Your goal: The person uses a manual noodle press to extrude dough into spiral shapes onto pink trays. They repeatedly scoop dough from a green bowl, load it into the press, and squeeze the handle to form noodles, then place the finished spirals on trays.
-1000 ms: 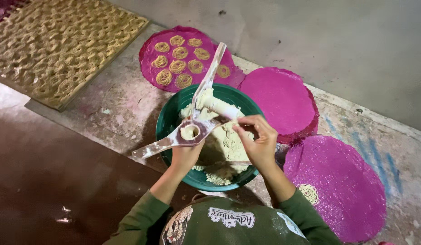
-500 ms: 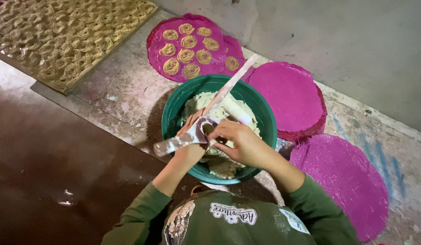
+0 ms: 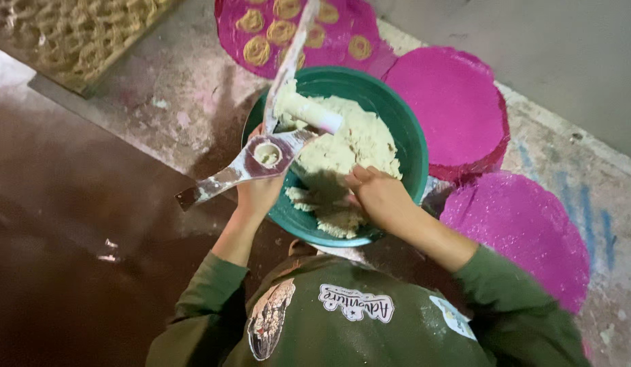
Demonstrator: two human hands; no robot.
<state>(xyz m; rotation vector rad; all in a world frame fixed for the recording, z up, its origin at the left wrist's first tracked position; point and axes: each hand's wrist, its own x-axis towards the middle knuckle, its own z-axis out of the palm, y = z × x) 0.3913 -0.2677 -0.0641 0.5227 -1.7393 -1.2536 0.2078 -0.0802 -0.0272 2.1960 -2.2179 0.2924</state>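
Hands at the dough bowl, press tool held over it.

Left to right, we see: a woven mat (image 3: 71, 34) at top left, carrying pale coils. Then the left hand (image 3: 259, 194), closed around the underside of a metal dough press (image 3: 251, 160); the press's cup has dough in it, one handle sticks out to the lower left, the other arm points up past the bowl rim, and a white plunger (image 3: 309, 112) lies across the dough. The green bowl (image 3: 404, 129) sits centre, in front of the person, with pale dough (image 3: 356, 143) heaped inside. The right hand (image 3: 380, 197) is down in the dough, fingers curled into it (how much it grips we cannot tell). Pink round mats follow: one (image 3: 343, 27) above the bowl with spiral pieces on it, a stack (image 3: 451, 102) at the bowl's right, another (image 3: 519, 231) lower right, all on the floor.
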